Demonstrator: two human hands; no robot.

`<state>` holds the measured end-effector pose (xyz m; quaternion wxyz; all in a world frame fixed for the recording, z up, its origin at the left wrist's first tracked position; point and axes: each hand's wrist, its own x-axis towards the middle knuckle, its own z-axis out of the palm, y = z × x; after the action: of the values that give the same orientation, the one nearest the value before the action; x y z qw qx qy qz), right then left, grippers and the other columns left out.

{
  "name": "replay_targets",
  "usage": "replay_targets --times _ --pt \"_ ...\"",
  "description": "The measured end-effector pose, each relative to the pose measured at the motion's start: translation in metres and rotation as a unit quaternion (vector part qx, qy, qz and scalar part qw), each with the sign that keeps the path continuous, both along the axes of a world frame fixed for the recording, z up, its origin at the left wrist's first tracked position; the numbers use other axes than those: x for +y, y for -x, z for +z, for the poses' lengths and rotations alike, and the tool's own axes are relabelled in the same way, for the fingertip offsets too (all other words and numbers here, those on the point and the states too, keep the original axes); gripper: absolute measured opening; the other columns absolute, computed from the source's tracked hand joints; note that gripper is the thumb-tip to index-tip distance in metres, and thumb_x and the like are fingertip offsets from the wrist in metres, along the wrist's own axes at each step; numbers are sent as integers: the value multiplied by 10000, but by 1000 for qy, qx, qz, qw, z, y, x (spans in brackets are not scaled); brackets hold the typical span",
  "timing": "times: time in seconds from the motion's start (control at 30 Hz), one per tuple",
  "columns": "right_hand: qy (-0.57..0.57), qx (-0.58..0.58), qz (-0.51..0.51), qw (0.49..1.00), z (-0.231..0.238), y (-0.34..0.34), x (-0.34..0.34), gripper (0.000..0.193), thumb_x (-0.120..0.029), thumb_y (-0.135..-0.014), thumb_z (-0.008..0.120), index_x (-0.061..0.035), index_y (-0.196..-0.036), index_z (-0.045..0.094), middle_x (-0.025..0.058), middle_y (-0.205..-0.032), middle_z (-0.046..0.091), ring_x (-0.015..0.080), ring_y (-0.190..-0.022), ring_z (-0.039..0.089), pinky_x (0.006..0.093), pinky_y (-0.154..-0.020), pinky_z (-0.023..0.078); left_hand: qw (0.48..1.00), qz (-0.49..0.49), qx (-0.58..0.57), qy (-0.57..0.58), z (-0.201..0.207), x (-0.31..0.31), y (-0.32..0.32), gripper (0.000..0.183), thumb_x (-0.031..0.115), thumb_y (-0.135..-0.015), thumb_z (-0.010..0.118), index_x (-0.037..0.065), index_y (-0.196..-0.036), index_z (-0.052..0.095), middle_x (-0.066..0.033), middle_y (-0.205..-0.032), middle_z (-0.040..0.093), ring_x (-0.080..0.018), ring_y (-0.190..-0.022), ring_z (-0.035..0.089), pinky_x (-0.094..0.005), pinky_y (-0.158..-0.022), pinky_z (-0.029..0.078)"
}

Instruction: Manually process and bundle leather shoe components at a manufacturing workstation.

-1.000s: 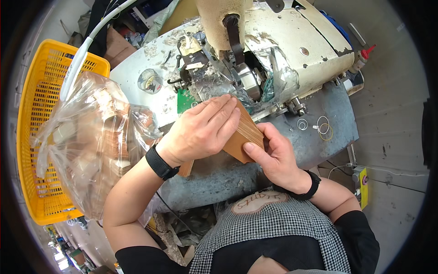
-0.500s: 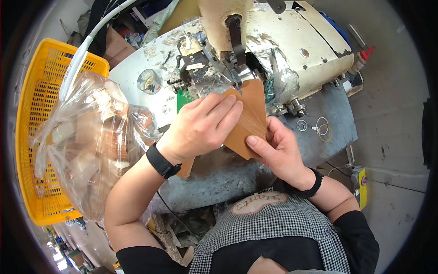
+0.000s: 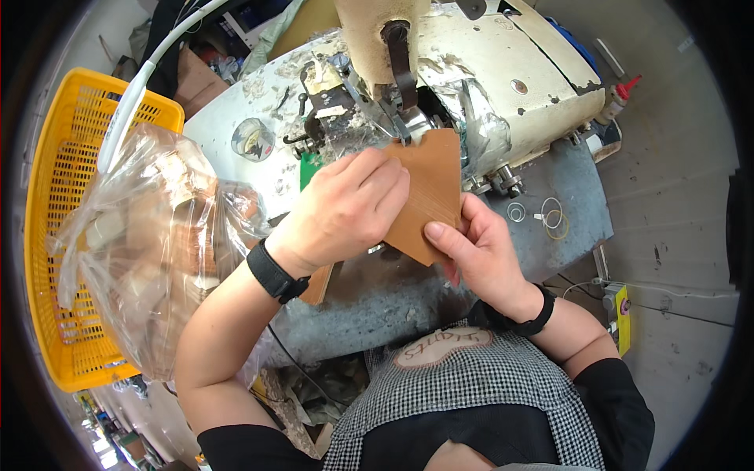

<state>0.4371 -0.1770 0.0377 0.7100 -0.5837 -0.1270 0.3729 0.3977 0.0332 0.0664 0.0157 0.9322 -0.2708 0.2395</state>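
Observation:
A thin stack of tan leather-like pieces is held in front of the metal foot of a cream machine. My right hand grips the stack at its lower right edge, thumb on top and fingers beneath. At the upper left edge, my left hand has its fingers curled together against the pieces; its thumb is hidden. The top edge of the stack lies close to the foot, and I cannot tell if they touch. More tan pieces lie below my left wrist, partly covered by it.
At left, a yellow plastic basket carries a clear plastic bag of tan pieces. A white lamp arm reaches over it. Scraps litter the worktop around the machine. Rings and a red-tipped bottle are at right.
The fanned tan pieces now lie more squarely over each other, showing one broad face. My left fingers have curled in and drawn slightly left; the right hand keeps its grip.

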Motion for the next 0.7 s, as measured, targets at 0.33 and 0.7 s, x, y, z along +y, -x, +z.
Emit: replay_targets --times 0.33,0.7 --pt "-7 6 -12 1000 1 0 -1 330 -189 -941 667 -7 -1176 523 24 -809 639 24 -483 480 176 -404 383 1000 -2 0 -17 2 -1 -2 398 89 -652 635 -33 -1030 649 -116 -1038 658 -244 -890 636 -330 -710 554" --pt "-17 -4 -7 1000 3 -2 -1 331 -187 -939 665 -1 -1174 524 20 -807 625 24 -485 482 177 -403 385 1000 2 1 -5 -3 0 2 455 87 -634 641 -50 -1068 642 -132 -1054 655 -259 -897 634 -343 -730 560"
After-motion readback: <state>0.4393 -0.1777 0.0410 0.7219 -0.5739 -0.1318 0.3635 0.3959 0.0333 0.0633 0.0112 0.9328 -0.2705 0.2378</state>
